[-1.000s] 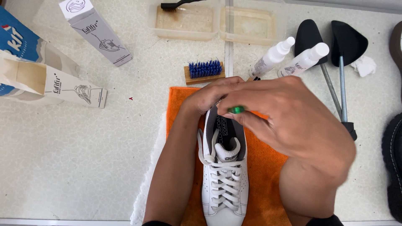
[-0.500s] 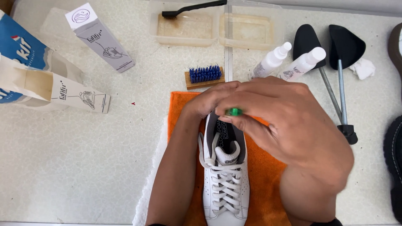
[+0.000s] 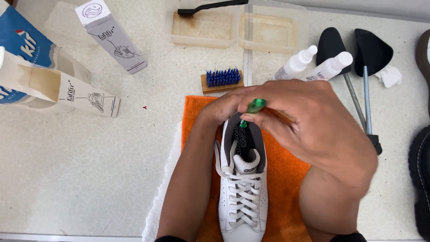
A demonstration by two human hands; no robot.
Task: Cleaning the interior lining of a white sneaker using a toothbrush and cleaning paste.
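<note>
A white laced sneaker (image 3: 242,188) lies on an orange cloth (image 3: 286,188), toe towards me. My left hand (image 3: 221,107) grips the heel end of the sneaker. My right hand (image 3: 313,125) hovers over the heel opening and holds a small green-handled tool (image 3: 254,107), its tip pointing down into the shoe. The heel itself is hidden behind both hands.
A blue-bristled wooden brush (image 3: 222,79) lies just beyond the cloth. Two white spray bottles (image 3: 313,66), two black shoe trees (image 3: 358,58) and dark shoes (image 3: 421,170) are at right. Clear tubs (image 3: 237,27) with a black brush stand behind. Cardboard boxes (image 3: 89,98) are at left.
My right hand has tilted the green tool, so more of its handle shows above the heel opening. Both hands stay at the heel.
</note>
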